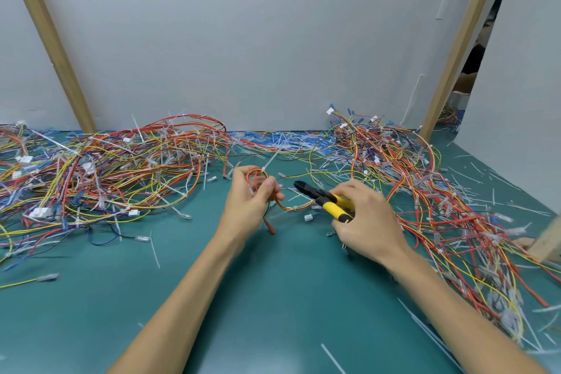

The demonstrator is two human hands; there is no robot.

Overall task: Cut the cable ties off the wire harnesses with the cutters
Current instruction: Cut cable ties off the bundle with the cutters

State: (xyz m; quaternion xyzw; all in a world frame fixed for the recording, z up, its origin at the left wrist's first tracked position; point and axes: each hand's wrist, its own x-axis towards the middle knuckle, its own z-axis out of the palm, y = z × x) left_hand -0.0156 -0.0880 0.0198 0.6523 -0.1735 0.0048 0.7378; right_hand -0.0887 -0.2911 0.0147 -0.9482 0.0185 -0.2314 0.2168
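Observation:
My left hand (247,199) pinches a looped red, orange and yellow wire harness (287,206) above the green table mat (273,297). A white cable tie (268,163) sticks up from the loop just beyond my fingers. My right hand (368,222) grips the yellow-handled cutters (329,200). Their black jaws point left toward the harness, a short gap away from my left hand. A red terminal end (270,229) of the harness hangs below my left hand.
A big tangle of harnesses (100,173) covers the left of the mat; another pile (425,191) runs down the right side. Cut white ties (288,143) litter the back edge and right. Wooden posts (48,39) frame a grey back wall. A wooden block (546,240) stands at right.

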